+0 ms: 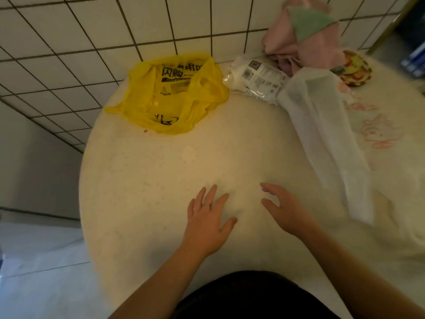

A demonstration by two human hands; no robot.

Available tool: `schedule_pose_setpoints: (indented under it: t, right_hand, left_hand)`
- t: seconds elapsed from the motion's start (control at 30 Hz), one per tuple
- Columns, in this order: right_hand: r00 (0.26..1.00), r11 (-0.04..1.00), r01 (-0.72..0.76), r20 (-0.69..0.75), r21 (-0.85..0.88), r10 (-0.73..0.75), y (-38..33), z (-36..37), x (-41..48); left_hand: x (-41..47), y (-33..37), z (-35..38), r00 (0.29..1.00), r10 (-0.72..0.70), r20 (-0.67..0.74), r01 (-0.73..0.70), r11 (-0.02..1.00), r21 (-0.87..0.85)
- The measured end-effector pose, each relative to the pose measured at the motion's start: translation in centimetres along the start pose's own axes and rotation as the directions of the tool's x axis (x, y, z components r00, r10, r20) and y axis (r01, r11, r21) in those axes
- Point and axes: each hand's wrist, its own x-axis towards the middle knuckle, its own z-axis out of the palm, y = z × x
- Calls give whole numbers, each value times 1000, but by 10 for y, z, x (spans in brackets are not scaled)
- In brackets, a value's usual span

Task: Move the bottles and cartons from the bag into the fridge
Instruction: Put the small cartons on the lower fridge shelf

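Left hand (208, 223): held low over the near part of the round table (161, 176), palm down, fingers (211, 193) straight and spread, holding nothing. A ring (207, 204) is on one finger.

Right hand (286, 211): just beside the left, fingers (270, 189) apart and relaxed, holding nothing.

Yellow bag (170, 95): lies slack at the far edge of the table, against the tiled wall (92, 31). The black print reads "闪购"; the other characters are creased or cut off. Its contents cannot be made out.

White packet (255, 79): touches the bag's right side. It carries barcodes and fine print too small to read. A white cloth (322, 134) overlaps the packet, and pink cloths (305, 40) are piled behind it.
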Motion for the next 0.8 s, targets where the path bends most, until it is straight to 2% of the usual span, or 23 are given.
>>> schedule_pose_setpoints:
  t: [0.1,0.2,0.33,0.53,0.63,0.7,0.8]
  right_hand:
    - [997,993,41,-56,-106,-47,32,-25,-23]
    - [992,955,76,-74,-286,-101,65,-53,-44]
    - [981,941,106,-121,-322,-152,113,-98,-64]
    - [947,916,173,-193,-361,-255,199,-179,-79]
    - [943,915,173,-206,-366,-261,244,-213,-83]
    - [957,922,134,-195,-362,-215,272,-231,-84]
    - [987,964,0,-152,-265,-42,302,-246,-80]
  left_hand:
    - [-1,31,18,998,64,-23,-65,997,-37]
    - [2,67,44,989,134,-62,-137,989,-53]
    - [16,129,75,980,181,-77,-184,983,-23]
    - [45,239,115,960,211,-183,-217,976,-8]
    - [57,294,130,986,98,-134,-111,990,-92]
    - [65,326,138,994,-63,-86,38,964,-265]
    - [87,362,142,949,-316,-1,263,792,-551]
